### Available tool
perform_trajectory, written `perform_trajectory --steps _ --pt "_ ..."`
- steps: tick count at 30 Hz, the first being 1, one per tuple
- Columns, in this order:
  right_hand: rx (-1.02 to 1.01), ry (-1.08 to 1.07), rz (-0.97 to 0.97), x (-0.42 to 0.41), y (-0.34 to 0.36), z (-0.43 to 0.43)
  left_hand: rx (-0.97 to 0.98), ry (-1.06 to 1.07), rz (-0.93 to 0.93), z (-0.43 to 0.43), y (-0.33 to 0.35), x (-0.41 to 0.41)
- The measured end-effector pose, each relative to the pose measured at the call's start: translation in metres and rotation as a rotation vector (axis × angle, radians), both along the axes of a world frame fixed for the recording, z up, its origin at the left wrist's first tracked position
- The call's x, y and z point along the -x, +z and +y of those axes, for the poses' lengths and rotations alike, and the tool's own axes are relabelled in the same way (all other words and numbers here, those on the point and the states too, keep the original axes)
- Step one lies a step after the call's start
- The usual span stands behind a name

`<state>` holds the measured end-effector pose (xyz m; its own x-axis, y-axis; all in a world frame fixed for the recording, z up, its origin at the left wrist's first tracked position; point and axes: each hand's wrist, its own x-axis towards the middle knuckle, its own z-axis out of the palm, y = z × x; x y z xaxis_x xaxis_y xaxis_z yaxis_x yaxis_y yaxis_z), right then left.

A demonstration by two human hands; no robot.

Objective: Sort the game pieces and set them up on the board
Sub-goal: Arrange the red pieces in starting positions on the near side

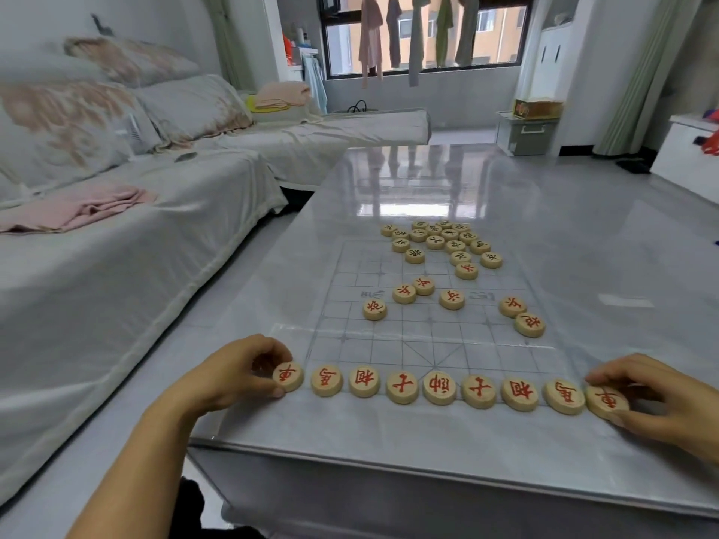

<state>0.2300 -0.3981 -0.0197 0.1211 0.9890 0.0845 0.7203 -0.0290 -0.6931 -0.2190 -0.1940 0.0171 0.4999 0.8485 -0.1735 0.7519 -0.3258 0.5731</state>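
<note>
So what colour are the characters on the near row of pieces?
Red, on pale wooden discs in the near row; clearest in the head view.

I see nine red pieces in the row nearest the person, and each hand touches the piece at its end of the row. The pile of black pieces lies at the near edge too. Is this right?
Not quite. The head view shows the pile of black pieces at the far end of the board, not the near edge. The rest holds: nine red pieces in the near row, the left hand and right hand each on an end piece.
</note>
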Motion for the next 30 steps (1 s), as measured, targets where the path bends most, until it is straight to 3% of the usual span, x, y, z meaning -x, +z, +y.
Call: perform_trajectory --steps 30 --pt "0.034 -0.039 0.066 0.009 0.006 0.001 0.022 -0.039 0.008 -0.001 -0.001 -0.008"
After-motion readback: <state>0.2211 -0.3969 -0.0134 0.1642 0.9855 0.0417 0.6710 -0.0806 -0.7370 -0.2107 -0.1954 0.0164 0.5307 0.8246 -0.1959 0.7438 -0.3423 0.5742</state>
